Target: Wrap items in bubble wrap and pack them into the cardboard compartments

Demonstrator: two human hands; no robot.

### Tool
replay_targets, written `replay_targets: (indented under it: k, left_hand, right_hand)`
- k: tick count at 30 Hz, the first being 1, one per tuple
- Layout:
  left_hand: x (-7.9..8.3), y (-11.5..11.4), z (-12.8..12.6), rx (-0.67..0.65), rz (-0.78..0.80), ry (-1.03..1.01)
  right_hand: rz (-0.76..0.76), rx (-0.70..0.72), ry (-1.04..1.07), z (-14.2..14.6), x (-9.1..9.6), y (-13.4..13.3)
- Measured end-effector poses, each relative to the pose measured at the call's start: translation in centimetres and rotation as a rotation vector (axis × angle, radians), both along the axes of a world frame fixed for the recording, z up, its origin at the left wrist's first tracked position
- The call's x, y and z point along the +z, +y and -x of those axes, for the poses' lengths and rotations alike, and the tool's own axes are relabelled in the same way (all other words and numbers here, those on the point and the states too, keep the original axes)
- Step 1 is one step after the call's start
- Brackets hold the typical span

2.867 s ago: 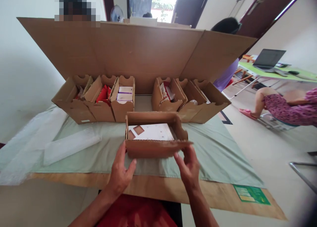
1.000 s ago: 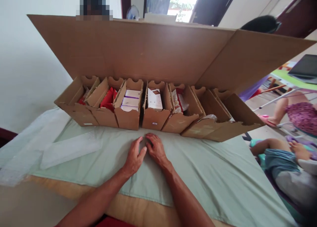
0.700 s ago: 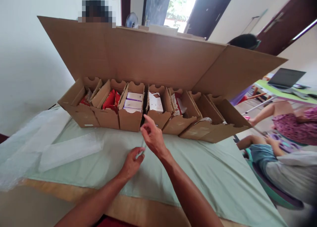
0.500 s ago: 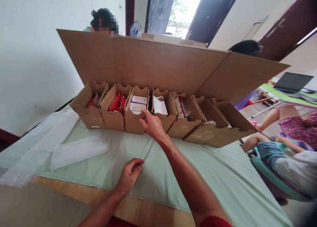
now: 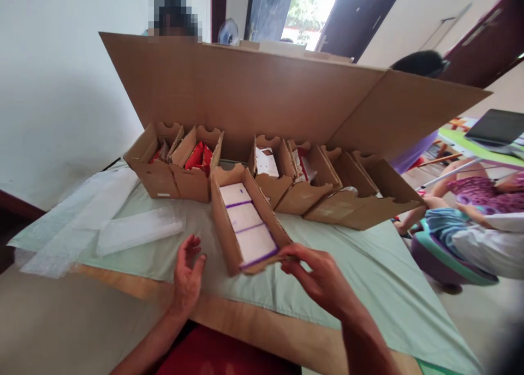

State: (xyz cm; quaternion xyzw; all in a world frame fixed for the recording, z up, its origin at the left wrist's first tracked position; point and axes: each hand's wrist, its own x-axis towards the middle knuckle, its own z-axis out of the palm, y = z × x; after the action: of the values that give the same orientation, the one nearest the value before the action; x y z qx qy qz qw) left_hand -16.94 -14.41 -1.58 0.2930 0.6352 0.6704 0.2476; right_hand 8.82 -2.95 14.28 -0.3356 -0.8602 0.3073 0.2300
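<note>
A narrow open cardboard bin (image 5: 224, 222) stands out from the row, angled across the cloth. Inside it lie white boxes (image 5: 248, 216) with purple edges. My right hand (image 5: 317, 271) pinches the bin's near right corner between thumb and fingers. To the left of the bin, apart from it, my left hand (image 5: 189, 271) is held up with its fingers slightly curled and nothing in it. Behind, a gap shows in the row between the bin with red packets (image 5: 198, 155) and the bin with a white printed packet (image 5: 266, 162).
A tall cardboard panel (image 5: 254, 96) rises behind the bins. Clear plastic wrap (image 5: 141, 230) lies on the pale green cloth (image 5: 327, 287) at left. One person (image 5: 176, 23) is behind the panel; others sit at right by a table with a laptop (image 5: 495, 126).
My right hand has pulled the bin of white boxes out of the row toward me and to the right. My left hand has moved left and opened.
</note>
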Motion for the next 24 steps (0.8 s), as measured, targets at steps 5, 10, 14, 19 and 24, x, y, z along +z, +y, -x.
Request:
replay_targets:
  k: [5, 10, 14, 19, 24]
  left_hand:
    - [2.2, 0.2, -1.2, -0.267, -0.043, 0.143]
    - [3.0, 0.7, -4.6, -0.508, 0.035, 0.127]
    - [2.7, 0.8, -5.4, -0.508, 0.051, 0.153]
    - [2.4, 4.4, -6.4, -0.515, 0.009, 0.192]
    - [2.4, 11.8, -8.3, -0.613, -0.072, 0.277]
  right_hand:
    - [-0.063, -0.505, 0.2, -8.8, -1.2, -0.4]
    - [0.165, -0.616, 0.467, -11.7, -5.4, -2.7]
    - [0.294, -0.549, 0.45, -10.1, -9.4, -5.0]
    - [0.26, -0.656, 0.408, -9.3, -10.9, -2.2]
    - [0.147, -0.796, 0.518, -10.2, -10.6, 3.4]
